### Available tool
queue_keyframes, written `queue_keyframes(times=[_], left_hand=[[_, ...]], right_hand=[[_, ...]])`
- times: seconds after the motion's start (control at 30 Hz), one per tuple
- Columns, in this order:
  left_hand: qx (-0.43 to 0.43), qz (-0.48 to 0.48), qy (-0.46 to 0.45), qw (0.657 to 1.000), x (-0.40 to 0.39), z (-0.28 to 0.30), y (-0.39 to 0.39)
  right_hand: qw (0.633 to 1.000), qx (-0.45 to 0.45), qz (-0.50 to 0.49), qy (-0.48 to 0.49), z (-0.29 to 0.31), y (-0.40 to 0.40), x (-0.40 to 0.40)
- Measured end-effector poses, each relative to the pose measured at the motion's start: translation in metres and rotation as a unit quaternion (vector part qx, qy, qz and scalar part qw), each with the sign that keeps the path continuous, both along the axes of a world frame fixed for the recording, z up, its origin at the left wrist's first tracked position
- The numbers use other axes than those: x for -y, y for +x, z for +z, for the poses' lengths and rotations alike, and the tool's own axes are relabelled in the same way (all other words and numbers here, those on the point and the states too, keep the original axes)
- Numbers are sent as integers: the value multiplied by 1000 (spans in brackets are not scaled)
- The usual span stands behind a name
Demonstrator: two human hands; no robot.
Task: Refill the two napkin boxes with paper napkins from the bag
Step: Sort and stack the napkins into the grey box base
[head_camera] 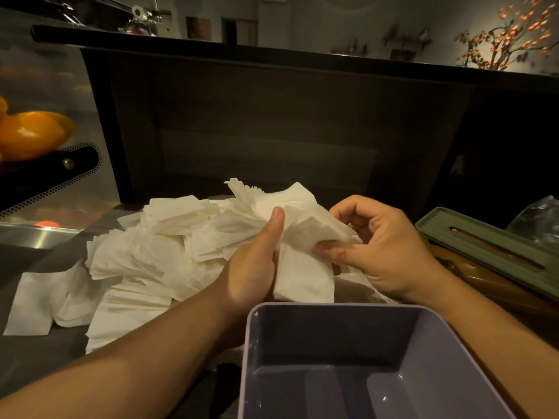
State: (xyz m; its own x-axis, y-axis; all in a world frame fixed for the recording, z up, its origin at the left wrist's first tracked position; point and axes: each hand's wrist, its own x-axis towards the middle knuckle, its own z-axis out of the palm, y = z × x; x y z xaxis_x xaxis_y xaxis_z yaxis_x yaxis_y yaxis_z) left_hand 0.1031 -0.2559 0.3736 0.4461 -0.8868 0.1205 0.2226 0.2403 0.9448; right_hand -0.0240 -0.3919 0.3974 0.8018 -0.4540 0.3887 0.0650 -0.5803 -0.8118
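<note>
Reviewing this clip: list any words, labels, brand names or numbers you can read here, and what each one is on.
None is readable in this view.
Grey napkin box: plain inside, no print shows.
Green lid: a slot, no lettering shows.
Paper napkins: blank white.
Framed pictures on the far wall: too blurred to tell.

Dim room, dark counter (pixel 272 122)

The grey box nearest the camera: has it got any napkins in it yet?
Empty. The grey box shows only its bare floor and walls; the napkins are outside it, held by both hands.
</note>
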Motion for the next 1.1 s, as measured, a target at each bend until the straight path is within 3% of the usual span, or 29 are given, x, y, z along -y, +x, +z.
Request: queue_keyframes(times=[0.17, 0.3, 0.37, 0.43, 0.47, 0.53, 0.63, 0.77, 0.87, 0.97, 1.03, 1.1], left_hand=[[-3, -90, -11, 996, 3, 0, 2], [112, -73, 19, 991, 5, -4, 4], [105, -66, 18, 992, 6, -4, 6], [71, -64, 22, 995, 6, -7, 11], [64, -68, 32, 995, 6, -8, 13], [78, -80, 40, 993, 7, -10, 14], [132, -69, 53, 987, 6, -7, 12], [138, -122, 55, 981, 5, -5, 9], [110, -73, 84, 988, 10, -8, 7], [46, 34, 67, 996, 8, -8, 8], [-26, 40, 47, 998, 6, -6, 7], [-106, 14, 18, 994, 4, -3, 6]], right_hand=[[1000, -26, 17, -3, 2, 0, 1], [996, -55, 36, -59, 3, 1, -2], [999, -7, 38, 8, 1, 4, 1], [986, 59, -5, 157, 3, 5, 6], [968, 65, -27, 239, 6, 5, 9], [941, -7, -36, 336, 9, 2, 13], [925, -105, 29, 364, 11, -1, 2], [941, -18, 31, 338, 11, 5, -6], [900, 144, -10, 412, 11, 4, -1], [861, 234, 44, 449, 14, -4, 6], [867, 198, 91, 448, 14, -5, 4], [915, 79, 103, 382, 5, 0, 3]])
